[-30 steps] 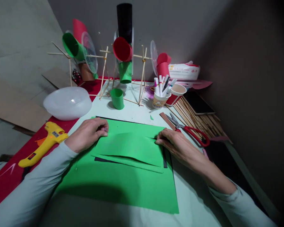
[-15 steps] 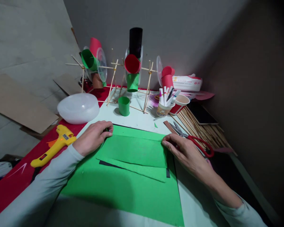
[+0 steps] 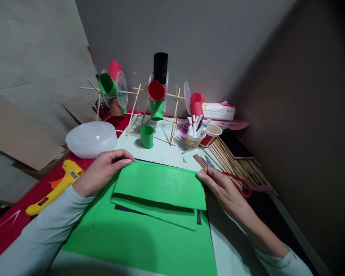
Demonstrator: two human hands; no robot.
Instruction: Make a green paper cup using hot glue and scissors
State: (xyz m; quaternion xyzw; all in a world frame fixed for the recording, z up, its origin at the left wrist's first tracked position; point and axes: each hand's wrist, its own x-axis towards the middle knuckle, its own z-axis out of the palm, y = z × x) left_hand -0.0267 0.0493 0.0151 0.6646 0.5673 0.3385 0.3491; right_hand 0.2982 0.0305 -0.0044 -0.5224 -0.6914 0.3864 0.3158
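Note:
My left hand (image 3: 105, 170) pinches the upper left corner of a green rectangular foam sheet (image 3: 161, 186). At its upper right corner, my right hand (image 3: 222, 188) grips the same piece between thumb and fingers. The piece is slightly raised, its lower edge casting a shadow on a second green piece (image 3: 166, 219) beneath. Black strips (image 3: 129, 209) peek out around that lower piece. Under everything lies a large green sheet (image 3: 132, 245). Red-handled scissors (image 3: 244, 188) lie just beyond my right hand, partly hidden by it, beside a brown strip (image 3: 199, 160).
A yellow glue gun (image 3: 56, 188) lies left of my left forearm, near a translucent bowl (image 3: 91, 140). Behind stand a stick frame (image 3: 136, 105) with coloured tubes, a green ring (image 3: 147, 137), a cup of markers (image 3: 194, 142), a red cup (image 3: 212, 135) and bundled sticks (image 3: 232, 161).
Both hands have lifted the top green piece slightly off the one below, and a shadow now shows under its lower edge. The whole view has shifted a little.

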